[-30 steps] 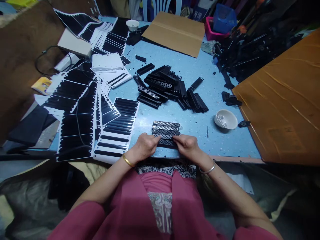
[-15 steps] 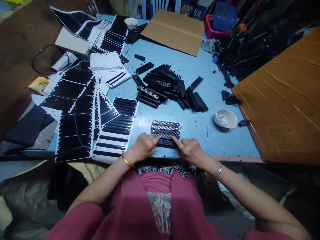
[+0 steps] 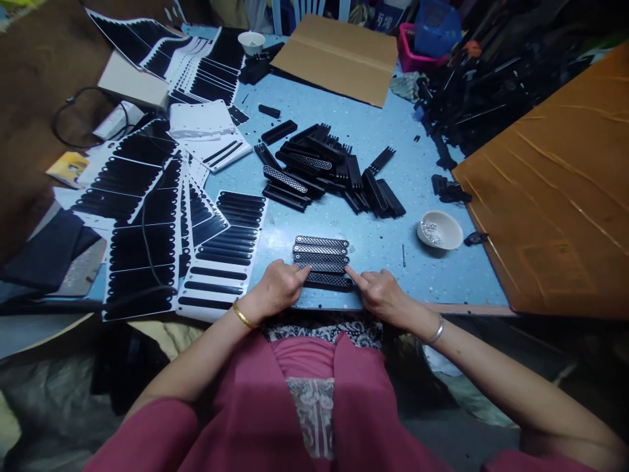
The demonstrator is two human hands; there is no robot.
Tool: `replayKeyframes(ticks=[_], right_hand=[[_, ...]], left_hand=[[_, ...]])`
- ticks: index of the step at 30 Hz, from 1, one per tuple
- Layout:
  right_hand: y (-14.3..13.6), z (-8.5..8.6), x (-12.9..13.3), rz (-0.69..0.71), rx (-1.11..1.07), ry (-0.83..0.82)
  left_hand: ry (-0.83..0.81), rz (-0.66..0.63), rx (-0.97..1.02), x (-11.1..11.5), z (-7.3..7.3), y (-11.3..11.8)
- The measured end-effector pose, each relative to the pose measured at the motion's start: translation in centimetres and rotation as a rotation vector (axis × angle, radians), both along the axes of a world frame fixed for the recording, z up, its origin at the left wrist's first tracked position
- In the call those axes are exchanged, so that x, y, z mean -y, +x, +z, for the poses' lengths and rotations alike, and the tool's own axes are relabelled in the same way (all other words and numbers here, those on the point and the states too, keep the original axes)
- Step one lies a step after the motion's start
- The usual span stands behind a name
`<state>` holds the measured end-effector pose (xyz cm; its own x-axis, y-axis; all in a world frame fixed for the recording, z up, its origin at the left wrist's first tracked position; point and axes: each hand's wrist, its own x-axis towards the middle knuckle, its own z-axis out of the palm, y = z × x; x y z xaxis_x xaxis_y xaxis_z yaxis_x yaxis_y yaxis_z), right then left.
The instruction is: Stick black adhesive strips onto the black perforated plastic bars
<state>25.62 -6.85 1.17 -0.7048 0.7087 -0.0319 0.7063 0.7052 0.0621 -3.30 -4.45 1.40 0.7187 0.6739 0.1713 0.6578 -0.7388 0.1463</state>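
Observation:
Several black strips with a silvery mesh pattern point(image 3: 322, 250) lie side by side near the front edge of the blue table point(image 3: 373, 242). My left hand point(image 3: 282, 285) rests at their left end, its index finger on one strip and the other fingers curled. At the right end, my right hand point(image 3: 382, 292) points its index finger onto a strip, the rest of its fingers folded. Neither hand has anything visible in its grasp. Beyond them is a heap of black plastic pieces point(image 3: 319, 164), a few with the same mesh.
Black-and-white sticker sheets point(image 3: 142, 249) cover the left side with a cable over them. A white bowl of small metal parts point(image 3: 455, 231) is at the right, beside a large brown box point(image 3: 555, 216). Flat cardboard point(image 3: 339, 56) lies at the back.
The view has shifted slightly. My right index finger has slid right along the strips, towards their right end. My left hand stays at the left end.

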Motion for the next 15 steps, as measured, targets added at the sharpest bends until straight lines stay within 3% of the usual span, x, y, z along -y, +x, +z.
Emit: replayKeyframes(ticks=[6,15], right_hand=[[-0.5,0.5,0.2,0.043,0.129,0.019],[-0.3,4.5,-2.0,0.230,0.239,0.001]], left_hand=[[0.015,-0.026,-0.044,-0.1,0.3,0.1],[0.019,-0.076,-0.105,-0.4,0.8,0.2]])
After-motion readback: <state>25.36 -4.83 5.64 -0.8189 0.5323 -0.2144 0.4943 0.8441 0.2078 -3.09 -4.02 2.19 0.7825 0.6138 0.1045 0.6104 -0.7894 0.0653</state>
